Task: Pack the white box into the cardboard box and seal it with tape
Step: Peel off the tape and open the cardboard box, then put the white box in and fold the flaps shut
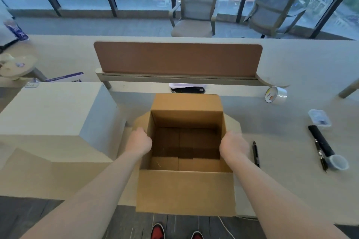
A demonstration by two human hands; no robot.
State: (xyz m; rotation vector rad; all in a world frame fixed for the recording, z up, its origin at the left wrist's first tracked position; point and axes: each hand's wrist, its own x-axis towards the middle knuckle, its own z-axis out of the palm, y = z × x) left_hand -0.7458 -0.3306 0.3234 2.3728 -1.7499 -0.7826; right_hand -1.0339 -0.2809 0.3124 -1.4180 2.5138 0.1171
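Observation:
An open brown cardboard box stands on the table's near edge, its four flaps spread and its inside empty. My left hand rests on the left flap at the box's rim. My right hand rests on the right flap at the opposite rim. Whether the fingers curl over the flaps is hidden from this angle. A large white box sits on the table to the left of the cardboard box. A roll of clear tape stands on edge at the back right.
A brown divider panel crosses the table behind the box, with a black utility knife below it. Right of the box lie a black pen, a dark tube with another pen and a small clear case. Two chairs stand by the windows.

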